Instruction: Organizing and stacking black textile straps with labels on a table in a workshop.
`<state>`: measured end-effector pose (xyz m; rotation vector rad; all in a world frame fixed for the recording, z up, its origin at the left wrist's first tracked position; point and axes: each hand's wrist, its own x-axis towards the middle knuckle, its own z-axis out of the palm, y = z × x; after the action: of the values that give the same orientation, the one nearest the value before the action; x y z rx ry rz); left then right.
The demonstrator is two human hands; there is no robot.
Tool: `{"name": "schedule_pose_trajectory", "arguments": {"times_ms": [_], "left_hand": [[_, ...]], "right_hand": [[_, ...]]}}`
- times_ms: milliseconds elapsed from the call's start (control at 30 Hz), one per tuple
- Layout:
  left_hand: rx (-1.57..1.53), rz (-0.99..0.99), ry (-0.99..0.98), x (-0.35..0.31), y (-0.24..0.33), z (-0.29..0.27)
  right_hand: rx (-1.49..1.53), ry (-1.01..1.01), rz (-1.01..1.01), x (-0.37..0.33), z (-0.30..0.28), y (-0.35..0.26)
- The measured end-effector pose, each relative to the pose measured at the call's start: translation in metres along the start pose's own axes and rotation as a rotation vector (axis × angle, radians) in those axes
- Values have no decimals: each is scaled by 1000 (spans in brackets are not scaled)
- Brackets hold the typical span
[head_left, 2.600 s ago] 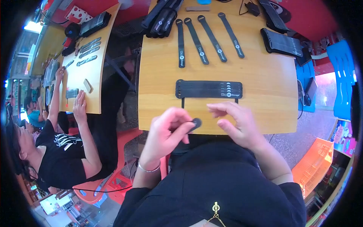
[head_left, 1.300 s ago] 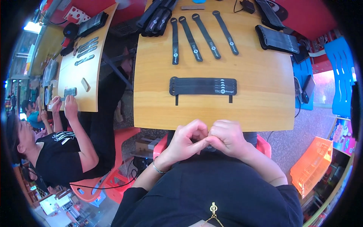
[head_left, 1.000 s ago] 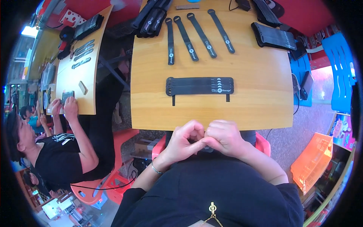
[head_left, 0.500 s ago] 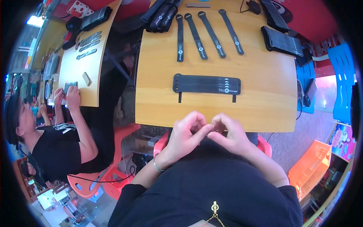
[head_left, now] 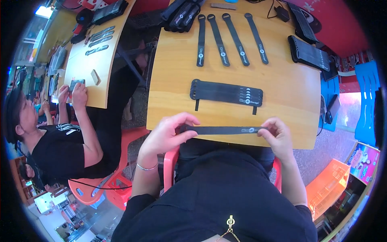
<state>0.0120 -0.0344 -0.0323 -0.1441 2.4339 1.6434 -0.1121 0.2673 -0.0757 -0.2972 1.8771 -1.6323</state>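
A black strap (head_left: 223,130) is stretched flat between my hands at the near edge of the wooden table (head_left: 282,92). My left hand (head_left: 167,135) pinches its left end and my right hand (head_left: 278,135) pinches its right end. Just beyond it lies a stack of black straps (head_left: 225,92) laid across thin black ties. Farther back, several single black straps (head_left: 229,39) lie side by side, with a bundle of rolled straps (head_left: 181,14) at the far left corner.
Black strap packs (head_left: 308,53) sit at the far right of the table. A person in black (head_left: 60,141) sits at a second wooden table (head_left: 86,60) to my left, handling a small object. Red plastic stools and an orange crate (head_left: 328,185) stand nearby.
My hands were together close to my body, working on a small rolled strap. They have now moved apart, and the strap is pulled out straight between them.
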Motion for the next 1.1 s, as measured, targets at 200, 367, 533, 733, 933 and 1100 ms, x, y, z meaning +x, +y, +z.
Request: {"name": "schedule_pose_trajectory", "arguments": {"times_ms": [200, 367, 533, 733, 933, 1100], "left_hand": [[-431, -180, 156, 13, -22, 10], [-493, -120, 357, 26, -42, 18], [-556, -111, 495, 37, -49, 21], [-504, -156, 541, 46, -57, 23], [-422, -182, 577, 49, -64, 21], [-354, -138, 606, 52, -69, 24]], "right_hand": [[10, 80, -9, 7, -2, 2], [12, 125, -12, 16, 0, 5], [-12, 138, 17, 21, -1, 7], [-7, 160, -36, 32, 0, 17], [-6, 171, -26, 39, 3, 13], [1, 192, -27, 41, 4, 13]]}}
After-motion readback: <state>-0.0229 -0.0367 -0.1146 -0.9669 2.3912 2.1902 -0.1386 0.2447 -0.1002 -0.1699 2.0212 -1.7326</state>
